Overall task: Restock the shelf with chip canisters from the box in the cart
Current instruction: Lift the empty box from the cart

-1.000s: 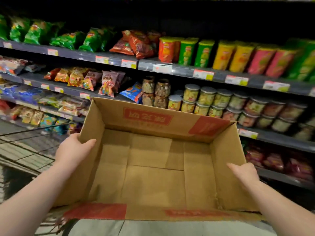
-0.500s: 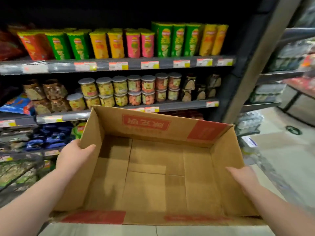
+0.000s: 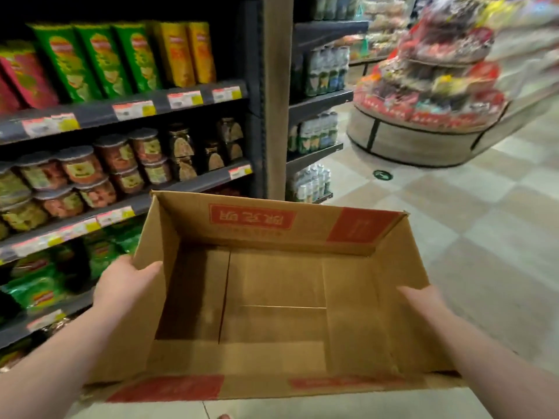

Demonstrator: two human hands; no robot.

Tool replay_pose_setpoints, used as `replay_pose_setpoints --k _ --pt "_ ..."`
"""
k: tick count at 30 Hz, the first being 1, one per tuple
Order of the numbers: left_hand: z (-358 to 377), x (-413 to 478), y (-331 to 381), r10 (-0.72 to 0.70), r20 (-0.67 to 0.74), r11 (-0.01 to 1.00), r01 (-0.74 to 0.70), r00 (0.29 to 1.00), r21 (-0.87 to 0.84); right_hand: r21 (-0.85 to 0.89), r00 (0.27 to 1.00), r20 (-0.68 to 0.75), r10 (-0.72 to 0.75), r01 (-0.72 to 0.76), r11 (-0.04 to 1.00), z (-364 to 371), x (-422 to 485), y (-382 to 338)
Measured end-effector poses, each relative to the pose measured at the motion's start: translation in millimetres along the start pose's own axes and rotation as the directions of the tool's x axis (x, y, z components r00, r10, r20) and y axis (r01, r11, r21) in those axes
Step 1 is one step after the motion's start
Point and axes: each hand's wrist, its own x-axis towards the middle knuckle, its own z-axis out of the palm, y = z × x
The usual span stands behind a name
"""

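I carry a brown cardboard box with red printed panels, open at the top and with nothing inside. My left hand grips its left wall, thumb hooked over the rim. My right hand holds the right wall, thumb inside, fingers hidden behind the cardboard. Tall chip canisters in green, yellow and pink stand in a row on the upper shelf at the left. No cart is in view.
Short lidded snack tubs and dark jars fill the shelf below. A grey upright post ends the shelving bay. Bottles stand on shelves behind the post. A round display island stands at the right on the tiled floor.
My view has swung to the right along the shelf. The canisters have slid to the left edge, and the aisle floor and round display have come into view. Both hands keep the same hold on the box.
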Motion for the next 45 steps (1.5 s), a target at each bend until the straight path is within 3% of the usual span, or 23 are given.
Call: replay_pose_setpoints --k 7,13,23,30,45 --pt "82.0 32.0 102.8 0.214 0.166 0.977 -0.211 0.963 -0.037 0.143 0.967 -0.143 0.211 -0.191 0.971 -51.5 30.5 55.6" --pt "159.9 69.1 191.0 0.332 0.303 0.942 -0.329 0.893 -0.061 0.175 0.893 -0.267 0.361 -0.324 0.930 -78.8 65.2 72.0" --pt "256.7 140.7 317.2 0.489 0.479 0.864 -0.479 0.729 -0.154 0.288 0.783 -0.283 0.554 -0.482 0.828 -90.9 121.7 73.3" --pt "315.9 168.6 374.7 0.485 0.575 0.853 -0.502 0.658 -0.145 0.331 0.726 -0.290 0.623 -0.535 0.777 -102.6 152.0 67.6" --pt "452.8 166.8 506.3 0.353 0.649 0.878 -0.478 0.673 0.018 0.322 0.675 -0.182 0.715 -0.646 0.692 -144.2 324.6 66.7"
